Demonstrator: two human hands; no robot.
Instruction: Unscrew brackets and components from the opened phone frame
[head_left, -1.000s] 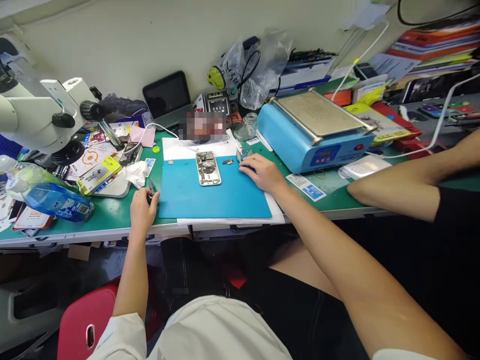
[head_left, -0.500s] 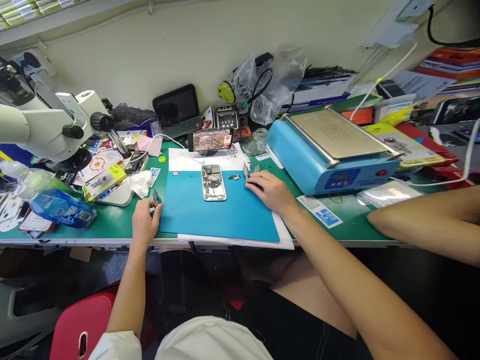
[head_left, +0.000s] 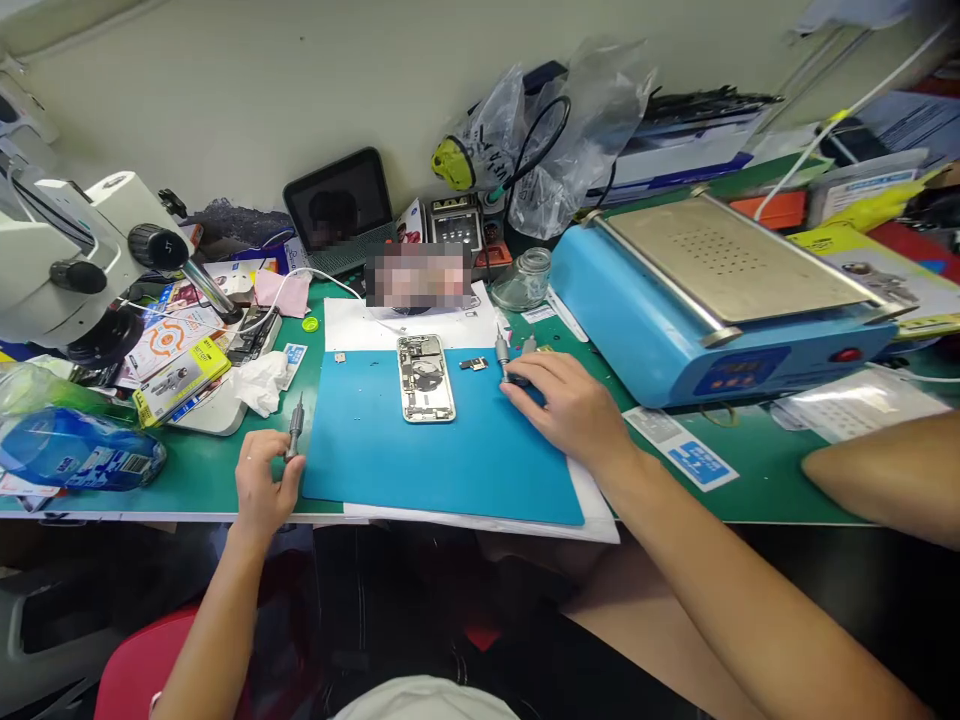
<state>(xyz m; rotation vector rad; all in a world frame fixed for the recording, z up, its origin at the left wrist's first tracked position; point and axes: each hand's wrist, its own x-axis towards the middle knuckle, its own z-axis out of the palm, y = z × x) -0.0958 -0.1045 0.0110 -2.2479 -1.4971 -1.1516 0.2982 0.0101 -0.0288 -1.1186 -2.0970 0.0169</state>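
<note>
An opened phone (head_left: pixel 426 380) with its inner parts showing lies on the blue mat (head_left: pixel 442 465). Just left of the mat, my left hand (head_left: pixel 268 478) is closed round a grey screwdriver (head_left: pixel 295 425), whose tip points up and away. At the mat's upper right, my right hand (head_left: pixel 559 400) has its fingers at another grey screwdriver (head_left: pixel 502 352), gripping its lower end. Beside that hand lies a small dark component (head_left: pixel 474 364). A tiny part (head_left: pixel 340 357) rests near the mat's upper left corner.
A blue heating machine (head_left: pixel 637 320) stands at the right, with another person's arm (head_left: pixel 885 475) in front. A microscope (head_left: pixel 97 260), a blue bottle (head_left: pixel 79 450) and crumpled tissue (head_left: pixel 259 382) are on the left. Behind the phone are a blurred screen (head_left: pixel 418 277) and a glass jar (head_left: pixel 532 277).
The view has shifted closer to the bench. The screwdriver in my left hand shows more clearly and stands more upright. My right hand stays at the tool by the mat's upper right.
</note>
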